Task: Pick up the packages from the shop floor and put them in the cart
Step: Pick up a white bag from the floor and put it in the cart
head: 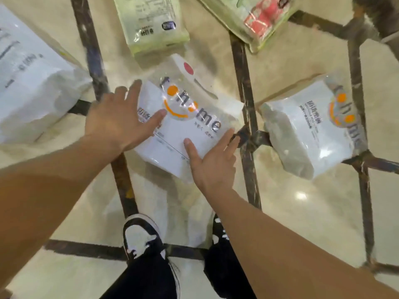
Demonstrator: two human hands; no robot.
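A white plastic package (190, 117) with orange dots and grey lettering lies tilted over the dark metal bars of the cart frame (246, 83) at the centre of the head view. My left hand (121, 119) presses flat on its left side with fingers spread. At the package's near right corner is my right hand (211, 160), thumb on top and fingers along the edge. The package is held between both hands.
A matching white package (306, 134) rests on the bars to the right. A large white pack (32, 87) sits at the left, a pale green pack (151, 24) and a pack with red print (259, 18) at the top. My shoes (140, 238) stand on the shiny beige floor.
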